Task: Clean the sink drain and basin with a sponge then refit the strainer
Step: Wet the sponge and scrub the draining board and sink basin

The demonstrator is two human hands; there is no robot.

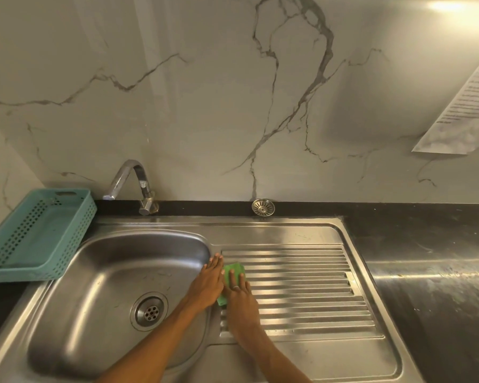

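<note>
We face a marbled wall (205, 92) with grey veins, a printed sheet (462, 106) stuck to it at the far right. Below it runs the dark desk (426, 272), and set into it is the steel sink (288, 233): the basin (116, 272) on the left and the ribbed drainboard (302, 294) on the right. The drain (149, 310) sits open at the bottom of the basin, with no strainer fitted in it. A teal perforated basket (39, 233) stands on the desk just left of the basin, and a chrome tap (133, 186) rises from the back ledge, its spout turned left, toward the basket.

Our two hands meet at the left edge of the drainboard, just beside the basin rim. The right hand (239, 291) lies flat with straight fingers pressing on the green sponge (233, 272), a ring on one finger. The left hand (208, 283) rests next to it, fingers extended along the strip between basin and ribs; whether it touches the sponge we cannot tell.

The strainer (263, 207) sits well apart from the drain, on the black back ledge against the wall, above the drainboard.
</note>
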